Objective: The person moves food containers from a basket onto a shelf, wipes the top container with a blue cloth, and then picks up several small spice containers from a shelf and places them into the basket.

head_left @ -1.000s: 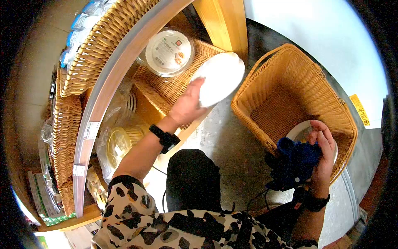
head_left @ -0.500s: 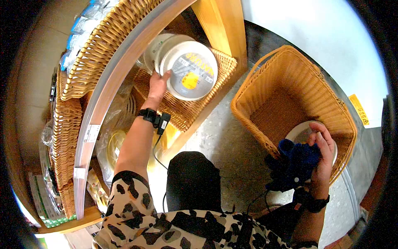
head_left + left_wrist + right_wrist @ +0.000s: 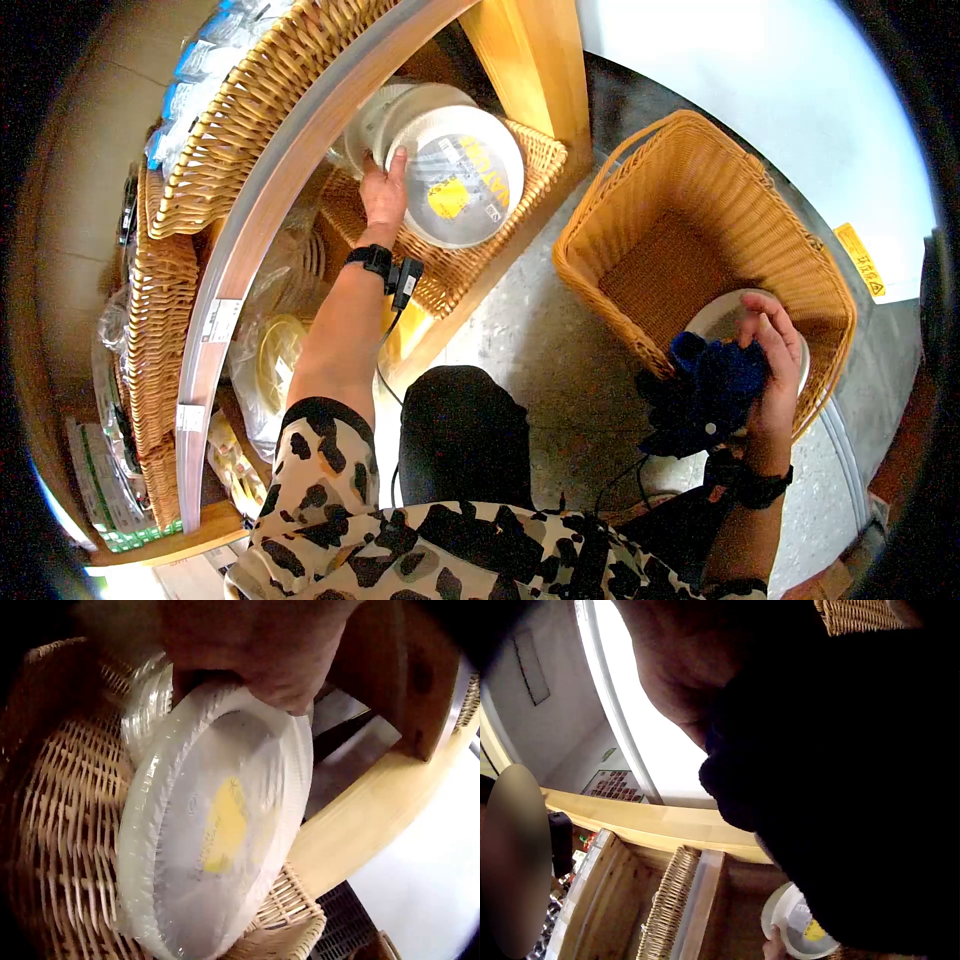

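Observation:
My left hand (image 3: 383,200) grips the near-left edge of a plastic-wrapped pack of round white plates (image 3: 505,190), thumb on the upper face. The pack's clear label carries yellow print, and it lies over the shallow wicker basket (image 3: 440,290) on the shelf. In the left wrist view the wrapped pack (image 3: 139,877) appears tilted, its rim right at my fingers. My right hand (image 3: 775,365) holds a dark blue fuzzy plush thing (image 3: 715,385) at the rim of the deep wicker basket (image 3: 640,225). A white round item (image 3: 722,312) inside that basket is partly hidden behind this hand.
Clear round containers (image 3: 372,110) sit behind the pack. A wooden post (image 3: 540,70) and the curved shelf edge (image 3: 270,180) frame the space. Bagged yellow goods (image 3: 280,360) are on the left. A cable (image 3: 385,365) hangs from my left wrist.
My left hand brought the white pack from the shelf basket's right side back over it, label face showing. Since then the pack has turned slightly clockwise. My right hand stays almost still.

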Motion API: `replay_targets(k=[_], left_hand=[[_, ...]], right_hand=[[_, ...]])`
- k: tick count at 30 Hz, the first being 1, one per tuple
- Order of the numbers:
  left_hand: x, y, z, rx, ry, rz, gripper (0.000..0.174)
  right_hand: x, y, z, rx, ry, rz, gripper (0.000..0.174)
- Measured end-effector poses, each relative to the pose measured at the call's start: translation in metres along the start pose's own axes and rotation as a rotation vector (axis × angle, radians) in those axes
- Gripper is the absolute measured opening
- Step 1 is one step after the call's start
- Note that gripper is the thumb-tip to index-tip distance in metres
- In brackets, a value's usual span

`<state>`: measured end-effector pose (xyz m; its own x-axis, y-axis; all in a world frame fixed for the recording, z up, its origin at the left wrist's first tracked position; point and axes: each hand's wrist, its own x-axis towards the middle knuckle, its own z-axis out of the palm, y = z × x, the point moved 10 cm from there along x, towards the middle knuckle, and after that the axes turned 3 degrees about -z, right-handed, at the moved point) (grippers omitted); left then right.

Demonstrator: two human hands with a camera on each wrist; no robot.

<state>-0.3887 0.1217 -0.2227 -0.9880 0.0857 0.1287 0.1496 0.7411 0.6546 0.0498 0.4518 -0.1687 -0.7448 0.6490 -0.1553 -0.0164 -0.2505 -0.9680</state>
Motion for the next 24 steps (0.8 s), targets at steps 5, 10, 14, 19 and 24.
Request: replay_targets(k=[5,10,14,19,24], left_hand=[[0.01,-0.006,-0.003,0.024,0.019,-0.094,0.093],[0.032,-0.035,0.004,0.066,0.037,-0.13,0.098],[0.029,-0.03,0.014,-0.161,0.008,0.061,0.101],[0.023,-0.033,0.015,0.145,0.032,0.008,0.095],[0.016,-0.004,0.014,0.386,0.001,0.127,0.087]], right_hand=[[-0.002,0.003,-0.003,0.042,0.027,0.02,0.028],[0.0,0.002,-0.005,-0.006,0.021,-0.006,0.028],[-0.001,0.003,-0.006,0.026,0.048,0.019,0.027],[0.0,0.004,-0.01,0.017,0.044,0.009,0.028],[0.001,0.004,-0.01,0.002,0.03,0.025,0.027]])
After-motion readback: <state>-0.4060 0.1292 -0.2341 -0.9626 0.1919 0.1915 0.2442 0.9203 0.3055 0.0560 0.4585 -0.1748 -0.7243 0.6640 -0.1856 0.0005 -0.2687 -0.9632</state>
